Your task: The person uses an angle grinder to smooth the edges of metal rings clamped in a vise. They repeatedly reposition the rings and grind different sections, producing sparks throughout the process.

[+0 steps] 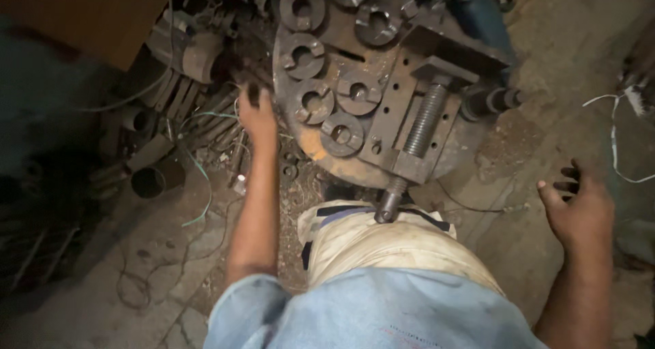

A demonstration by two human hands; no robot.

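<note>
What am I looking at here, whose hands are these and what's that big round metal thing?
The one picture comes from a camera on a person's head, looking down at their own arms and knees. The left hand reaches into a pile of scrap metal beside a round steel plate; whether it grips anything cannot be told. The right hand is open and empty above the dirt floor. On the plate sit notched rings and a clamp with a thick screw. Loose wires lie around.

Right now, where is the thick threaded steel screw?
In the head view, the thick threaded steel screw lies right of centre on the round rusty metal plate, just right of the notched steel rings.
</note>
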